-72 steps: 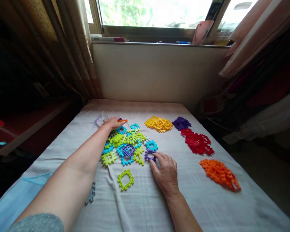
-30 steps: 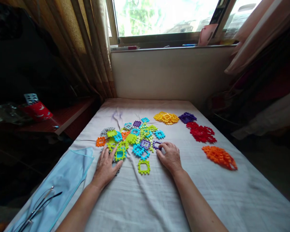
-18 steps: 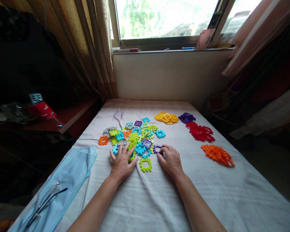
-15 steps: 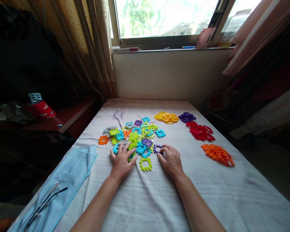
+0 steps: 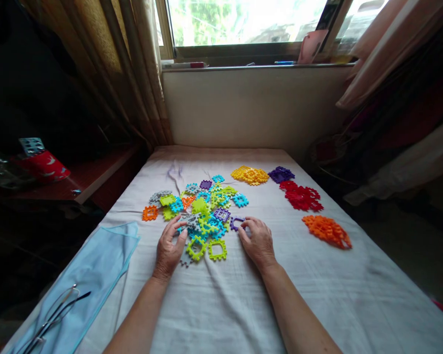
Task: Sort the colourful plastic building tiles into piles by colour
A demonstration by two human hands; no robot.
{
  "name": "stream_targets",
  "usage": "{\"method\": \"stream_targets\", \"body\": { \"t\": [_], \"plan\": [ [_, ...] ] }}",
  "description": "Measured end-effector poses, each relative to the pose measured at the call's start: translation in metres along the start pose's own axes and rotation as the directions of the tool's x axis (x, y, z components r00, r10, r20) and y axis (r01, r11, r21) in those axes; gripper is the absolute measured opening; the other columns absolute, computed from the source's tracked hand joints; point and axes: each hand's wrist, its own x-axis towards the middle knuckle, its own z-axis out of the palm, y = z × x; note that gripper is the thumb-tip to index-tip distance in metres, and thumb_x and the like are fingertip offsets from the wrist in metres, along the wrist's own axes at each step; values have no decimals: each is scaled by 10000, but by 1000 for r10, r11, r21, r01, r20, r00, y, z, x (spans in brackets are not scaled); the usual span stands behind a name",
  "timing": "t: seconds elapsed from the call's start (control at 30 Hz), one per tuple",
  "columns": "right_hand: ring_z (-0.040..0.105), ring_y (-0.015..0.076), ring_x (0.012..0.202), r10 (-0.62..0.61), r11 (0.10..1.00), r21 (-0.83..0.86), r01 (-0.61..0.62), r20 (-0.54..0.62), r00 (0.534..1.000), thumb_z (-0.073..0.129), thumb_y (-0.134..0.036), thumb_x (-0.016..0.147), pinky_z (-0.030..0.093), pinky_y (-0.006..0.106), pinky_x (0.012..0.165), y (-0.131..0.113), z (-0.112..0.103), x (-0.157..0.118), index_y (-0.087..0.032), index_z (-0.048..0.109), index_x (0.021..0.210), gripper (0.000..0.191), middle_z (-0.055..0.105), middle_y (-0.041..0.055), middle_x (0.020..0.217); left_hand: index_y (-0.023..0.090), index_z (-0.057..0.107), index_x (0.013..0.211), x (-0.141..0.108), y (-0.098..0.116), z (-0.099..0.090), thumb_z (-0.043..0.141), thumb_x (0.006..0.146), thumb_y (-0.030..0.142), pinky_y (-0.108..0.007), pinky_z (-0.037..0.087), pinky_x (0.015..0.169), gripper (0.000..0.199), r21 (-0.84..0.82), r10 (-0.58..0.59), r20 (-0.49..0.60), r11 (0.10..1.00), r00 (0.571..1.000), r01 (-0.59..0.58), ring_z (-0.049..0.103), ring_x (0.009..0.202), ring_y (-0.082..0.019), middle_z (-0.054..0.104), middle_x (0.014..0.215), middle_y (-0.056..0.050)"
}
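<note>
A mixed pile of plastic interlocking pieces (image 5: 203, 206) in green, blue, grey, orange and purple lies mid-table. At its left edge my left hand (image 5: 169, 248) rests with thumb and fingers apart, touching the grey and blue pieces there. My right hand (image 5: 258, 241) pinches the right side of a purple square frame piece (image 5: 234, 224), which lies flat beside the pile. Two green frame pieces, one round-holed (image 5: 196, 248) and one square-holed (image 5: 217, 250), sit at the near side of the pile, between my hands.
Sorted heaps stand to the right: yellow (image 5: 249, 175), purple (image 5: 281, 174), red (image 5: 301, 195) and orange (image 5: 328, 231). A light blue cloth (image 5: 103, 265) with eyeglasses (image 5: 55, 314) lies at the left. Beyond the table are a wall and a window sill holding a pink cup (image 5: 312, 46).
My left hand has drawn back leftward off the pile, uncovering grey and green pieces. My right hand stays at the purple frame piece. The view has shifted slightly.
</note>
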Motion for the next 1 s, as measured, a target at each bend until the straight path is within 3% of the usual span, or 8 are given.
{"method": "stream_targets", "body": {
  "t": [0.17,0.37,0.53,1.0],
  "plan": [
    [584,240,1078,18,1000,22,-17,-29,999,583,-291,824,415,375,918,9,0,6,-218,682,982,200,675,95,1164,190,642,1057,4,-9,-3,536,851,445,-334,590,783,345,-112,-115,-59,988,992,108,628,1135,-242,609,1308,-130],
    [546,265,1188,-42,998,-50,45,67,997,651,-336,780,380,419,996,16,-1,7,-236,671,1137,371,643,91,1273,172,629,1059,15,-25,-16,571,801,472,-306,585,688,400,-213,-237,-170,957,956,199,665,1029,-242,656,1199,-131],
    [551,260,1176,-71,995,-53,79,129,989,635,-328,808,355,428,1019,13,-4,7,-241,655,1171,374,668,74,1237,177,640,1066,21,-30,-23,577,776,468,-283,568,656,415,-269,-354,-209,917,912,294,681,975,-227,693,1096,-100],
    [554,242,1049,9,991,-135,-10,-10,1000,592,-320,827,364,365,918,20,-2,8,-220,664,1115,314,682,80,1121,168,660,1072,18,-36,-18,569,788,453,-332,560,772,413,-160,-286,-153,952,946,262,697,913,-217,731,1005,-93]
  ]
}}
